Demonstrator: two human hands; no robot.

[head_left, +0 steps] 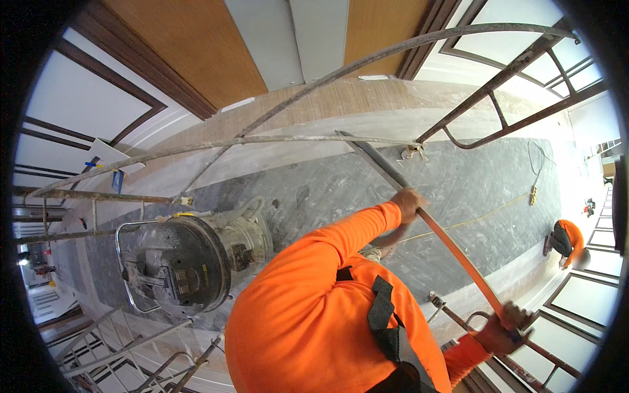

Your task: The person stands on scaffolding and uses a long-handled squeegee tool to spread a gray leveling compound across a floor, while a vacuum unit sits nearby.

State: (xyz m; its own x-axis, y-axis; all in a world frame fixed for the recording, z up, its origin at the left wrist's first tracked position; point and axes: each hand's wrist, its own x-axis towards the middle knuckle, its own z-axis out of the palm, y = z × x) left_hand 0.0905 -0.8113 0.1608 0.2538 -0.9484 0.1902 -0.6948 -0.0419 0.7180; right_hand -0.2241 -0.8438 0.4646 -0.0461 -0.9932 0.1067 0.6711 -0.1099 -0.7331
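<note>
A long vacuum wand (pixel 375 160) slants across the floor in front of me, its grey far end pointing away and its near part looking orange. My left hand (pixel 409 204) is wrapped round the middle of it. Lower right, my right hand (pixel 506 331) grips the near end, where a dark curved piece shows beside the fingers. Under my left forearm part of a dark hose is visible; my sleeve hides where it runs. To the left stands a dusty drum-shaped shop vacuum (pixel 177 265) with a metal handle.
Metal scaffold frames (pixel 511 82) stand far right, with others (pixel 98 196) at left and curved-looking braces spanning the far side. A yellow cord (pixel 485 215) lies on the dusty grey floor (pixel 354 190). Another person in orange (pixel 569 237) crouches by the right wall. Wood panels line the far wall.
</note>
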